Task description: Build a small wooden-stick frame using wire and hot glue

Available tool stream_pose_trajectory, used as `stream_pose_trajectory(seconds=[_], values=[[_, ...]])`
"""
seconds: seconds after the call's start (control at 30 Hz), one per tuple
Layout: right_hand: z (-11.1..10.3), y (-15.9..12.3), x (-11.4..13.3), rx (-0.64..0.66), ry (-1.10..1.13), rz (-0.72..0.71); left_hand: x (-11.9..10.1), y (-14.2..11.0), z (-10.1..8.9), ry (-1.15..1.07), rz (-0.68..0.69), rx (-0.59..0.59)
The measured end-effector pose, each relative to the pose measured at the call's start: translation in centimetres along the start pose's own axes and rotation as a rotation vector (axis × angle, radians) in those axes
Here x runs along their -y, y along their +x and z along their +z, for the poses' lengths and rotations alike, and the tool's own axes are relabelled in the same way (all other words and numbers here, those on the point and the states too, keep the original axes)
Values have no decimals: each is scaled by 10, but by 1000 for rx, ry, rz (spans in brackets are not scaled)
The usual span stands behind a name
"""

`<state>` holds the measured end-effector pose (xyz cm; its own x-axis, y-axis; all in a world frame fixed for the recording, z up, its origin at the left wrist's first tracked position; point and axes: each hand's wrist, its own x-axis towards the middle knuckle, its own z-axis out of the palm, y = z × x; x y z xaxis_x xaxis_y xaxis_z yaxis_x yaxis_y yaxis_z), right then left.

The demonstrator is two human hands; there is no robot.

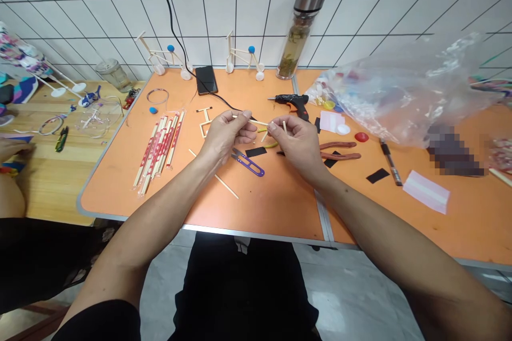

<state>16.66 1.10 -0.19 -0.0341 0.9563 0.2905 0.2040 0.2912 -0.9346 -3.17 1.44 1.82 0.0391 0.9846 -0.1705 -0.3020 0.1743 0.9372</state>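
Observation:
My left hand [229, 136] and my right hand [294, 144] hold a thin wooden stick [250, 119] between their fingertips above the orange table [256, 213]. A short stick [285, 127] also rises from my right fingers, and I cannot tell whether it is joined to the first. Below my hands lie purple-handled thread snips [248, 162]. A small glued stick frame [205, 121] sits just left of my left hand. A black hot glue gun [290, 104] lies beyond my right hand.
Paper-wrapped chopsticks [158, 149] lie left of my hands, and a loose stick [216, 173] lies nearby. Two stick models [240, 58] with blue balls, a phone [206, 80] and a glass bottle [300, 34] stand behind. A plastic bag [400, 90] lies right. A co-worker's hand [12, 148] rests at a wooden table.

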Motion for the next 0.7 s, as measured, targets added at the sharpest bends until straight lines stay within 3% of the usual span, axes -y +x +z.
stream_pose_trajectory(seconds=[0.2, 0.7], values=[[-3, 3, -4, -31, -23, 4, -9, -5, 3, 65, 21, -59], [-9, 7, -5, -14, -49, -9, -14, -1, -1, 28, 0, -30]])
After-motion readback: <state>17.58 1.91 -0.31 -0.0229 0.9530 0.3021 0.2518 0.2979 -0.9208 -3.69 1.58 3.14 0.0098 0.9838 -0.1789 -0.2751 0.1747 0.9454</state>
